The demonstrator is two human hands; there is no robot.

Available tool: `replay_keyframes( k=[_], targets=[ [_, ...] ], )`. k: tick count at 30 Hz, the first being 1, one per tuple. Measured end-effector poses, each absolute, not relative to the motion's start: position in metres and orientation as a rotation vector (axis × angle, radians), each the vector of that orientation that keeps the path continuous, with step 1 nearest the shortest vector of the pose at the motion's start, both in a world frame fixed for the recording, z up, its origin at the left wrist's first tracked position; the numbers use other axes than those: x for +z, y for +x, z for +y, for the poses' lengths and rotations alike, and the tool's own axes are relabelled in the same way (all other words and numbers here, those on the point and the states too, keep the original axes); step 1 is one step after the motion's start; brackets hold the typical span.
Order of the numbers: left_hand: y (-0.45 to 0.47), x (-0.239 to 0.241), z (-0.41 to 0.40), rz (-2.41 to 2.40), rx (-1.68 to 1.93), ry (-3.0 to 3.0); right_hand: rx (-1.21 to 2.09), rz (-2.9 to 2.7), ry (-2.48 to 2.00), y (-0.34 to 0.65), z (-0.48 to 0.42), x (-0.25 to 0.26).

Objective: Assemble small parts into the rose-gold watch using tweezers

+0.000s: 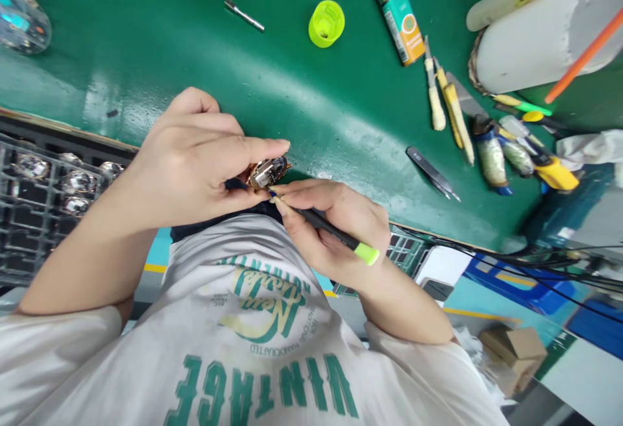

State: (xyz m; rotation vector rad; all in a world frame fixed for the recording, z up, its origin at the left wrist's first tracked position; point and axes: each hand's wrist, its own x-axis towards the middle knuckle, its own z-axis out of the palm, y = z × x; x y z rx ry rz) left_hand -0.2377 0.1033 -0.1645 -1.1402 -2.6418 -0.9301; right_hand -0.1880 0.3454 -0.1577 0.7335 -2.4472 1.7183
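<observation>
My left hand [195,156] pinches a small gold and silver watch case [267,172] between thumb and fingers, held just above the near edge of the green workbench [204,56]. My right hand [335,225] grips a thin black tool with a lime-green cap [335,234] like a pen. Its tip touches the lower edge of the watch case. Both hands are close to my chest, over my white shirt with green lettering.
A grey parts tray [53,186] with several shiny watch cases hangs at the left. On the bench lie black tweezers [432,173], a lime cap [326,23], a lighter [401,18], a metal pin [244,15], several hand tools [455,111] and white cylinders [540,30].
</observation>
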Motion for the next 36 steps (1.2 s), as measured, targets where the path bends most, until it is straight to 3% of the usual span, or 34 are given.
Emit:
replay_keyframes(
  k=[16,23,29,36],
  targets=[
    [-0.236,-0.167,0.103,-2.643,-0.980,-1.106,1.684,-2.412,0.735,-0.185,0.341,-0.163],
    [-0.237,-0.160,0.104,-2.729,-0.957,-1.127,2.066,-2.125,0.411,-0.176,0.364,-0.162],
    [-0.237,-0.160,0.104,-2.671,-0.946,-1.137,1.771,-2.011,0.001,-0.182,0.411,-0.150],
    [-0.237,-0.157,0.104,-2.685,-0.933,-1.145,1.637,-2.010,0.027,-0.198,0.493,-0.128]
  ],
)
